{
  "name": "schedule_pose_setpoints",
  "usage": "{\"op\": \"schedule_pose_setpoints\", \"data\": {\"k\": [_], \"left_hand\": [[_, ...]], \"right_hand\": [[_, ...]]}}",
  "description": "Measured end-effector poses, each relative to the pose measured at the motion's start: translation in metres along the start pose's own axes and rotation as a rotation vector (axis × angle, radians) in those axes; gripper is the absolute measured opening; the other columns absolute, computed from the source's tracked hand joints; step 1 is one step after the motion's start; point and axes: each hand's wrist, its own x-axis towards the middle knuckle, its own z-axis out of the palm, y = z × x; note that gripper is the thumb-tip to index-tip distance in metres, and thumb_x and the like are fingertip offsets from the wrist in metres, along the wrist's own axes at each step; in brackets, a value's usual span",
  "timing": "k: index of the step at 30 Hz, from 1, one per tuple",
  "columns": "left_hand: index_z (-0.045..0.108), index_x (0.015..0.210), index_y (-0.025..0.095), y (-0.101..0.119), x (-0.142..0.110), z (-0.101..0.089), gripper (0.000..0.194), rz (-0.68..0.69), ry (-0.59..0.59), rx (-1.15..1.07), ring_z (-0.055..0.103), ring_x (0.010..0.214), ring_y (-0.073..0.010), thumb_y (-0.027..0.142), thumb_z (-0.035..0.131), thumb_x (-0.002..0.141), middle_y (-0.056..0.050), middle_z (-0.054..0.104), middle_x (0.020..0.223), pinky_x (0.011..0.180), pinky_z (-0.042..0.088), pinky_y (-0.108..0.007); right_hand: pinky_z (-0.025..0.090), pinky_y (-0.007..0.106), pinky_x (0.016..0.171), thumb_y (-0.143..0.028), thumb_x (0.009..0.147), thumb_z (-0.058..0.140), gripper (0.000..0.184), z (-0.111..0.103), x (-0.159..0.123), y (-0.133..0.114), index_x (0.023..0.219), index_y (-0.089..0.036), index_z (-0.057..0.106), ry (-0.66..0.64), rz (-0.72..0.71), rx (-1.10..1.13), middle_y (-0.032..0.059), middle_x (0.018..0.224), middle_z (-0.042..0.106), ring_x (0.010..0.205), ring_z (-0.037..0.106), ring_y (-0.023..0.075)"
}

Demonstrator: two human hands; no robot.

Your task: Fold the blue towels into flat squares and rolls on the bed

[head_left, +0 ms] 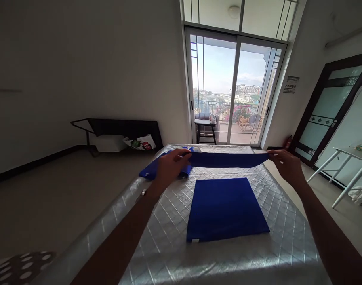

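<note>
Head view shows me left hand [170, 167] and right hand [288, 166] pinching opposite ends of blue cloth [228, 160], right of centre, probably to keep it straight; flat blue square [227, 209] lies lower.

A person's two bare forearms and hands, with a small worn piece at the left wrist.
The left forearm [121, 233] shows from the lower left of the frame up to the middle, and the right forearm [323, 221] at the lower right; both look widest near the bottom edge and taper to narrow wrists. The left hand [172, 165] and the right hand [288, 165] are uncovered, with slender fingers. On the left wrist, left of the frame's centre, sits a small, pale, shiny piece [143, 192], rounded in outline; whether it belongs to a bracelet or a watch is too small and dim to tell.
</note>
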Motion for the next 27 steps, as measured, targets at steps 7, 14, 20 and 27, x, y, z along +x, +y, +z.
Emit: {"op": "schedule_pose_setpoints", "data": {"k": [7, 14, 20, 27], "left_hand": [[0.072, 0.097, 0.025, -0.082, -0.16, 0.027, 0.019, 0.333, -0.287, 0.12, 0.075, 0.081, -0.016, 0.032, 0.054, 0.097, -0.001, 0.079, 0.093, 0.075, 0.061, -0.026], [0.065, 0.099, 0.022, -0.078, -0.185, 0.026, 0.018, 0.524, -0.353, 0.282, 0.072, 0.084, -0.0152, 0.017, 0.047, 0.099, -0.001, 0.074, 0.092, 0.075, 0.061, -0.026], [0.065, 0.1, 0.023, -0.079, -0.198, 0.023, 0.021, 0.574, -0.384, 0.298, 0.072, 0.084, -0.0149, 0.011, 0.047, 0.096, -0.001, 0.074, 0.093, 0.075, 0.061, -0.026], [0.068, 0.099, 0.026, -0.087, -0.209, 0.024, 0.019, 0.387, -0.592, 0.252, 0.072, 0.088, -0.0165, 0.014, 0.057, 0.089, -0.001, 0.073, 0.1, 0.077, 0.062, -0.027]], "right_hand": [[0.065, 0.033, 0.071, -0.041, 0.095, 0.052, 0.028, 0.028, -0.155, 0.02, 0.091, -0.026, 0.075, -0.313, 0.136, 0.176, 0.005, 0.091, 0.077, 0.075, 0.075, 0.0202], [0.064, 0.035, 0.078, -0.031, 0.086, 0.056, 0.02, 0.04, -0.208, 0.035, 0.092, -0.026, 0.074, -0.419, 0.299, 0.184, 0.0063, 0.097, 0.077, 0.082, 0.075, 0.0223], [0.063, 0.034, 0.081, -0.022, 0.086, 0.052, 0.022, 0.032, -0.21, 0.021, 0.092, -0.025, 0.073, -0.483, 0.28, 0.146, 0.0057, 0.1, 0.076, 0.086, 0.075, 0.0211], [0.063, 0.035, 0.083, -0.02, 0.085, 0.056, 0.023, 0.034, -0.225, 0.025, 0.098, -0.026, 0.074, -0.584, 0.239, 0.057, 0.006, 0.11, 0.074, 0.091, 0.075, 0.022]]}}
